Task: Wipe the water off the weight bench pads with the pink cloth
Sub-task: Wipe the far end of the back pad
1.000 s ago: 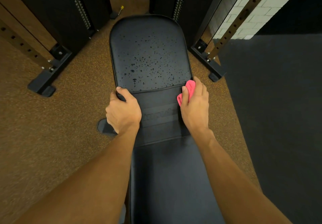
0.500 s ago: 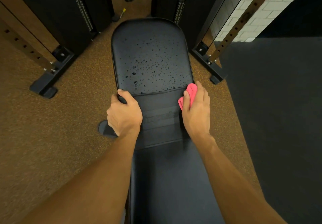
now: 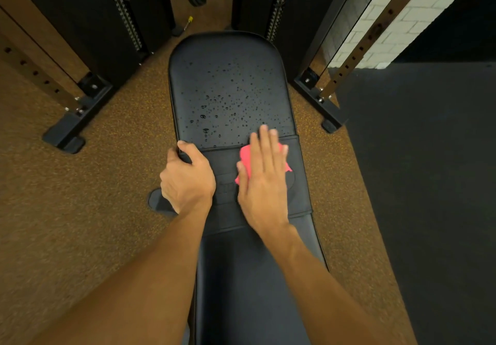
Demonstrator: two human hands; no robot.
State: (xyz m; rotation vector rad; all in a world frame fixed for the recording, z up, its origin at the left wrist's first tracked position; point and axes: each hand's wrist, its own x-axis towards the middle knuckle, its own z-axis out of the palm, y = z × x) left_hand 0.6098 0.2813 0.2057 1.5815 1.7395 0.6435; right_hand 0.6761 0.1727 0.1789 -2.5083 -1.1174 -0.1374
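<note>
A black weight bench runs away from me down the middle of the view. Its far pad (image 3: 228, 76) is speckled with water drops, thickest near its lower half. The near pad (image 3: 255, 285) looks dry. My right hand (image 3: 264, 183) lies flat with straight fingers on the pink cloth (image 3: 245, 159), pressing it onto the band between the two pads, fingertips reaching the wet pad's near edge. My left hand (image 3: 188, 178) grips the bench's left edge at the same band, fingers curled round it.
Black machine uprights and base feet (image 3: 64, 132) (image 3: 319, 103) flank the far pad on both sides. Brown speckled flooring (image 3: 80, 210) lies left of the bench, dark rubber matting (image 3: 429, 183) to the right. A bench foot (image 3: 158, 201) sticks out under my left hand.
My right hand slid with the cloth from the bench's right edge toward the middle and flattened out, fingertips now on the wet pad. My left hand kept its grip.
</note>
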